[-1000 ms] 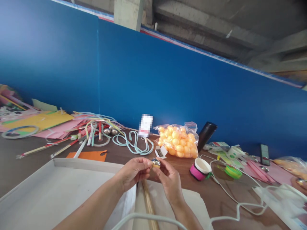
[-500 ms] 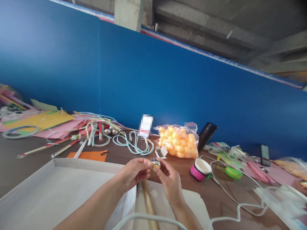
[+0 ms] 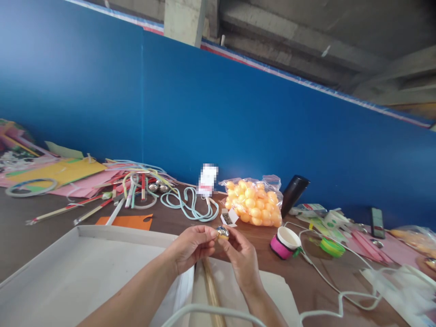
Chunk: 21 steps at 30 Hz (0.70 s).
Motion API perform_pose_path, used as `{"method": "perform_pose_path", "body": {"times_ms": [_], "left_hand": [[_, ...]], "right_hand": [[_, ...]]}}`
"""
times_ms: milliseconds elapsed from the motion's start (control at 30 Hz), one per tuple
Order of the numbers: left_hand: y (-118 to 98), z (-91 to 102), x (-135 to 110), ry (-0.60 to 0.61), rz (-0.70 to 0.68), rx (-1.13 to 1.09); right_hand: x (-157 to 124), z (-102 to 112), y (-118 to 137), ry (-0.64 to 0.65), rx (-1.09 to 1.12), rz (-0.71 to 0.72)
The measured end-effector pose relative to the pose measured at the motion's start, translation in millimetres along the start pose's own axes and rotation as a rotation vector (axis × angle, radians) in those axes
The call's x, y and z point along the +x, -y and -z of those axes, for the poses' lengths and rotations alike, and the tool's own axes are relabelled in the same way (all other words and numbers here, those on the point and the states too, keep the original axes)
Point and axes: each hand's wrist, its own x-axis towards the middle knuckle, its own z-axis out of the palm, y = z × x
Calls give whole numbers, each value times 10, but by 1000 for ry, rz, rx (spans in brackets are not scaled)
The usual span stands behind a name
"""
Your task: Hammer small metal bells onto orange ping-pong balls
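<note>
A small shiny silver ball (image 3: 223, 231), golden along its lower side, sits between my two hands above the table. My left hand (image 3: 192, 245) is closed, its thumb and forefinger pinched at the ball's left edge with the other fingers curled. From the right, my right hand (image 3: 242, 256) grips the same ball between thumb and fingers. Whether anything thin is also in the pinch is too small to tell. Just behind the hands stands a small open white box (image 3: 229, 218) of tiny dark pieces. Below them lies a wooden stick (image 3: 211, 286).
A large white tray (image 3: 127, 231) lies at left. Behind are a bag of orange balls (image 3: 255, 202), coiled light-blue tubing (image 3: 185, 206) and more silver balls (image 3: 158, 186). To the right are a pink-banded cup (image 3: 282, 247), a black cylinder (image 3: 294, 195) and a white cable (image 3: 327, 281).
The view has shifted very slightly. Both hands keep the silver ball in nearly the same place and pose.
</note>
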Motion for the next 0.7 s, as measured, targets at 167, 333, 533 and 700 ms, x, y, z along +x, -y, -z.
{"method": "perform_pose_path", "body": {"times_ms": [167, 333, 533, 700], "left_hand": [[-9, -20, -22, -2, -7, -6], [-5, -29, -26, -3, -19, -7], [-9, -27, -17, -5, -23, -5], [-4, -28, -10, -7, -35, 10]], "right_hand": [[6, 10, -22, -5, -2, 16], [6, 19, -22, -16, -20, 31], [7, 9, -26, -16, -31, 44], [6, 7, -24, -27, -40, 57]]}}
